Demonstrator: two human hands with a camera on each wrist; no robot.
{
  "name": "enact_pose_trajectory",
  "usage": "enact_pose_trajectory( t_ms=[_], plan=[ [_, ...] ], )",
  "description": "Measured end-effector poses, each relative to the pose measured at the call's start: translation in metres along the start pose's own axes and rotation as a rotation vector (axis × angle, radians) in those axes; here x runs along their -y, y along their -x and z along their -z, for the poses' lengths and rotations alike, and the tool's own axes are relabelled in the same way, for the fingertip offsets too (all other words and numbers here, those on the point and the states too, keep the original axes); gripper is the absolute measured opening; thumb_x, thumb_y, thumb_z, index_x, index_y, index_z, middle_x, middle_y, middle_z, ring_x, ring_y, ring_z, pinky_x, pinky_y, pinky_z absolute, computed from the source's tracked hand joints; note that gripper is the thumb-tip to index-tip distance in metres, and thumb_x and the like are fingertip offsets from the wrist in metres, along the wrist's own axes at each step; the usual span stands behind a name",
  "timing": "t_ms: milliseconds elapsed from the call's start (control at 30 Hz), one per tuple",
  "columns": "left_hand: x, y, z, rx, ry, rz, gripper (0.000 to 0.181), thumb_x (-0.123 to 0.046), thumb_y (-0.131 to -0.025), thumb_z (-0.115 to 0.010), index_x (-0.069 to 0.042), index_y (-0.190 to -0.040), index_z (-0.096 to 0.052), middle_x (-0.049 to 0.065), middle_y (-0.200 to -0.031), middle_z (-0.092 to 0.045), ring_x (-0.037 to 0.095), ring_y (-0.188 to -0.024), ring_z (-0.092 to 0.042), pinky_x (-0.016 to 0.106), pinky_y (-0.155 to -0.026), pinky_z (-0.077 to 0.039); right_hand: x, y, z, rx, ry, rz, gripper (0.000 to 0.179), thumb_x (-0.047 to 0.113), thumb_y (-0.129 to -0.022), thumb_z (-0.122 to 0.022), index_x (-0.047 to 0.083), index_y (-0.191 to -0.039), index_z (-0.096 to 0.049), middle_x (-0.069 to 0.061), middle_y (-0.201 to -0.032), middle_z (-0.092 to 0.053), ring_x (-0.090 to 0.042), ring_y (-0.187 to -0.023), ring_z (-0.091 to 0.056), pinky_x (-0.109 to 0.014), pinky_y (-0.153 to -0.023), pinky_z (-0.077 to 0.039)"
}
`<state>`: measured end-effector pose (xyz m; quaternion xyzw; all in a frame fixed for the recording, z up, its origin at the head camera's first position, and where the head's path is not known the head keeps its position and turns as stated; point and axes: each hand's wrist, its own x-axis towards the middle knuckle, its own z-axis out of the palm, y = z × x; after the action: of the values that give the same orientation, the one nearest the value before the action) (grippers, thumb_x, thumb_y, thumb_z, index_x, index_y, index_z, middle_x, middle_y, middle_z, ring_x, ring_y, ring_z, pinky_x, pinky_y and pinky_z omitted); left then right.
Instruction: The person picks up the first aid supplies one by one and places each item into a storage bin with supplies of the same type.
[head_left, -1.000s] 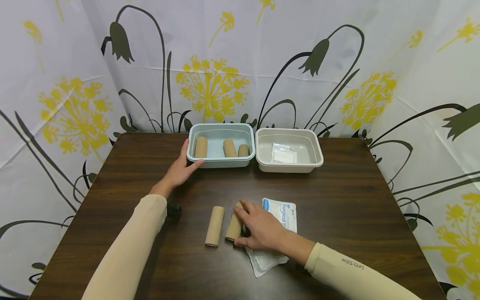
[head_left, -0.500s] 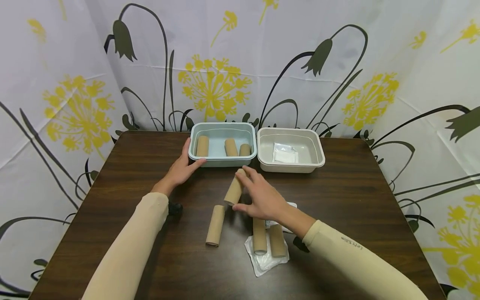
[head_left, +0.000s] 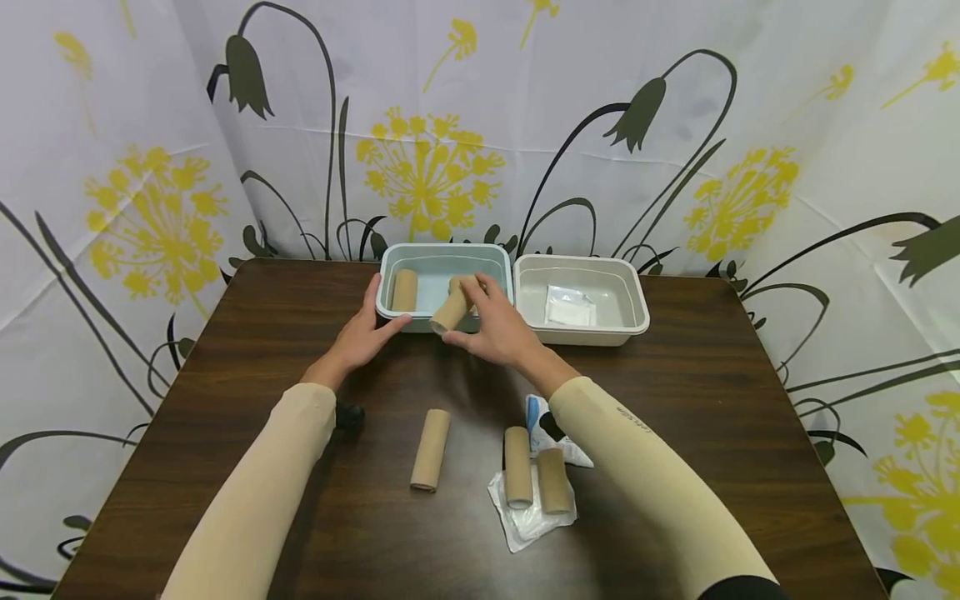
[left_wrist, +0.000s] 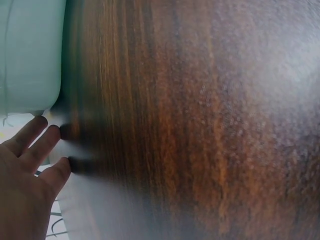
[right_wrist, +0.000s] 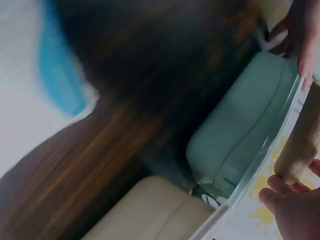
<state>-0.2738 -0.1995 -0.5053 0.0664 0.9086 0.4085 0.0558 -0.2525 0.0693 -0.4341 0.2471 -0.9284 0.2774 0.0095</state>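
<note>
My right hand [head_left: 501, 329] holds a cardboard tube [head_left: 450, 313] slantwise over the front rim of the light blue bin [head_left: 431, 287]. In the right wrist view the same tube [right_wrist: 300, 137] stands above the bin's edge, fingertips at its end. At the bin's left front corner is my left hand [head_left: 360, 337], thumb on the front rim and fingers extended along the left side. Inside the bin a tube [head_left: 405, 292] lies at the left; the held tube and right hand partly cover the contents at the right. One more tube [head_left: 431, 450] lies on the table before the bin.
A beige bin [head_left: 615, 304] with a white packet [head_left: 570, 307] stands right of the blue one. Nearer, two tubes [head_left: 517, 467] [head_left: 554, 481] lie on a white packet [head_left: 517, 529], beside a blue-and-white surgical packet [head_left: 573, 450] under the right forearm. A patterned curtain [head_left: 465, 192] hangs behind.
My right hand has lifted a tube from the table and carried it forward to the blue bin, uncovering two tubes on the packet. The left hand has stayed at the bin's corner.
</note>
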Motion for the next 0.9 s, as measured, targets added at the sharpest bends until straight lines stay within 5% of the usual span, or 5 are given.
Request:
enact_pose_trajectory(
  t_ms=[233, 567, 733, 900],
  plan=[
    [0.002, -0.001, 0.000, -0.003, 0.014, -0.016, 0.096, -0.063, -0.093, -0.052, -0.038, -0.154, 0.018, 0.020, -0.160, -0.019, 0.045, -0.139, -0.030, 0.063, -0.107, -0.024, 0.008, -0.026, -0.013, -0.050, -0.062, -0.062, 0.076, 0.041, -0.084, -0.076, 0.013, -0.145, -0.040, -0.015, -0.152, -0.026, -0.030, -0.121, -0.048, -0.044, -0.097, -0.044],
    [0.002, 0.000, 0.001, -0.003, 0.011, -0.024, 0.096, -0.062, -0.093, -0.052, -0.036, -0.155, 0.016, 0.020, -0.160, -0.019, 0.046, -0.138, -0.030, 0.063, -0.107, -0.024, 0.007, -0.039, -0.030, -0.124, -0.059, -0.080, 0.071, 0.037, -0.085, -0.076, 0.011, -0.144, -0.045, -0.016, -0.154, -0.031, -0.034, -0.123, -0.049, -0.043, -0.101, -0.041],
    [0.001, 0.000, 0.000, -0.007, 0.008, -0.020, 0.097, -0.062, -0.093, -0.053, -0.033, -0.156, 0.015, 0.019, -0.160, -0.018, 0.047, -0.138, -0.029, 0.064, -0.106, -0.024, 0.005, -0.036, -0.036, -0.083, 0.069, -0.060, 0.036, 0.022, -0.098, -0.059, 0.012, -0.133, -0.063, -0.007, -0.143, -0.052, -0.025, -0.126, -0.053, -0.047, -0.110, -0.029],
    [0.000, 0.001, 0.002, -0.013, 0.005, -0.020, 0.095, -0.061, -0.094, -0.052, -0.035, -0.155, 0.016, 0.019, -0.161, -0.016, 0.046, -0.139, -0.028, 0.063, -0.108, -0.023, 0.005, -0.033, -0.039, -0.057, 0.197, -0.016, 0.030, 0.019, -0.103, -0.050, 0.014, -0.126, -0.069, -0.002, -0.134, -0.060, -0.018, -0.123, -0.056, -0.048, -0.108, -0.028]
  ],
)
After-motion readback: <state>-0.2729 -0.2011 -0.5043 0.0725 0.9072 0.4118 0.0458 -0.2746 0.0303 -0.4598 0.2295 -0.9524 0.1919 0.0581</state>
